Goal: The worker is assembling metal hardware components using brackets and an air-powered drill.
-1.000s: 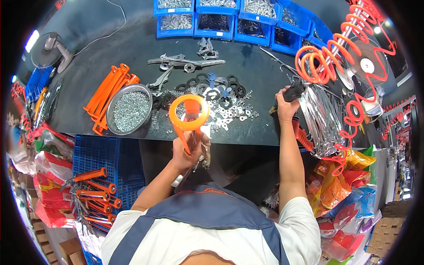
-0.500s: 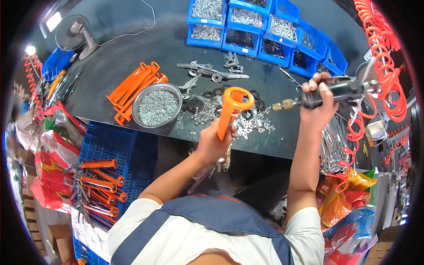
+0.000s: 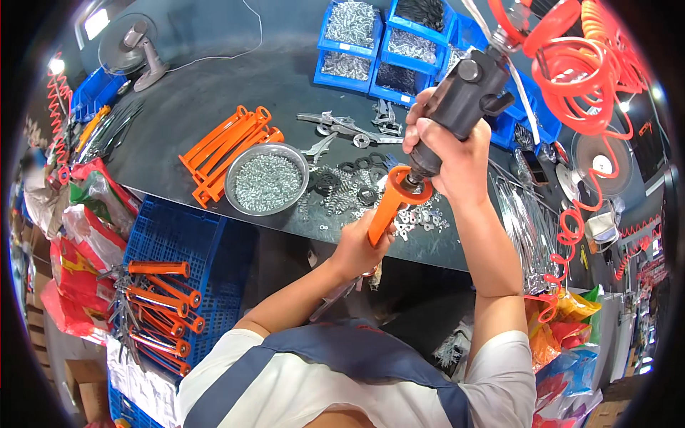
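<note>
My left hand (image 3: 362, 246) is wrapped round an orange metal tube with a flared ring end (image 3: 386, 214), held tilted above the table's near edge. The ring end points up and away from me. My right hand (image 3: 453, 157) grips a black pneumatic screwdriver (image 3: 460, 96), whose tip reaches down into the ring opening; how deep the bit sits is hidden inside. Below and behind the tube lie loose springs, black rings and small metal plates (image 3: 421, 220). A round metal bowl (image 3: 232, 187) full of small screws stands left of my left hand.
More orange tubes (image 3: 225, 153) lie left of the bowl. Blue bins (image 3: 342, 80) of hardware are stacked at the back, grey metal parts (image 3: 346, 128) before them. A red coiled air hose (image 3: 581, 85) hangs at right. Finished-looking orange pieces (image 3: 160, 303) rest on a blue crate (image 3: 171, 228).
My right hand has brought the screwdriver left and tipped it down into the tube's ring end. The tube, in my left hand, has shifted slightly right and nearer me.
</note>
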Tool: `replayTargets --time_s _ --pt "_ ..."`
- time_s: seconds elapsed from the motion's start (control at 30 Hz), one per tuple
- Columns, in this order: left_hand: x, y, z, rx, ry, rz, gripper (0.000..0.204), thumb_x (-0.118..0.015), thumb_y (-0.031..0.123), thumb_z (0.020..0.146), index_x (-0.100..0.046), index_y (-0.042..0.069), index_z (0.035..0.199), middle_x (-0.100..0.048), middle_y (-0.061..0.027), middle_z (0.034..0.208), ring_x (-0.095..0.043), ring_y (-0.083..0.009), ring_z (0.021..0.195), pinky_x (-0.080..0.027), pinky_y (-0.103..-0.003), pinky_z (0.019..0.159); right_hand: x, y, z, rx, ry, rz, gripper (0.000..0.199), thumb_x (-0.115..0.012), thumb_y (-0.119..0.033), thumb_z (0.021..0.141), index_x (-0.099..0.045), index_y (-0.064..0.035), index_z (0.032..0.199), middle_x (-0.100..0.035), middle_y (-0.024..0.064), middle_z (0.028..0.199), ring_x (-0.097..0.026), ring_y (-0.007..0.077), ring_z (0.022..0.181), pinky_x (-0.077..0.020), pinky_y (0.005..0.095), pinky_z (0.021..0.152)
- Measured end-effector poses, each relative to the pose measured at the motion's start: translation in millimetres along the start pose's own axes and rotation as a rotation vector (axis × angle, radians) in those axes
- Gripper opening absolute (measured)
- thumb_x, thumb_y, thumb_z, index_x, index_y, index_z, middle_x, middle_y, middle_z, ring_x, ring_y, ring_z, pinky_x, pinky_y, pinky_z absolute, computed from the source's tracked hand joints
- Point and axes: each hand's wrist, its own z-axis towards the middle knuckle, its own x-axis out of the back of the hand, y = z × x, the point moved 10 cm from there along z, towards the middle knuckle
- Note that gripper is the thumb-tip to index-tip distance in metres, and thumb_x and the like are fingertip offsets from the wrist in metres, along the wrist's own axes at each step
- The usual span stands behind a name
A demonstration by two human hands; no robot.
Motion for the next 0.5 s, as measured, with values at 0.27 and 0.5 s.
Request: replayTargets --time_s 0.27,0.5 --pt "0.3 -3.7 -2.9 -0.018 0.015 0.086 0.037 -0.059 -0.004 0.074 -0.054 0.004 0.11 -0.063 -0.0056 0.077 -0.065 -0.0173 0.064 -0.052 -0.028 0.06 -23.8 -9.0 -4.0 0.005 -0.124 -0.232 0.008 -0.058 0.001 0.076 -0.056 0.0035 0.084 -0.058 0.0086 0.072 -0.058 0.0141 0.061 -0.0482 0.0275 0.057" --pt "1.8 -12.6 -2.8 0.022 -0.031 -0.019 0.037 -0.054 -0.006 0.076 -0.05 0.003 0.112 -0.062 -0.0066 0.078 -0.063 -0.0154 0.066 -0.052 -0.029 0.063 99.5 -57.7 -0.5 0.265 0.298 -0.094 0.014 -0.059 0.001 0.081 -0.056 0.0029 0.095 -0.061 0.0121 0.08 -0.06 0.0164 0.063 -0.0487 0.0294 0.057"
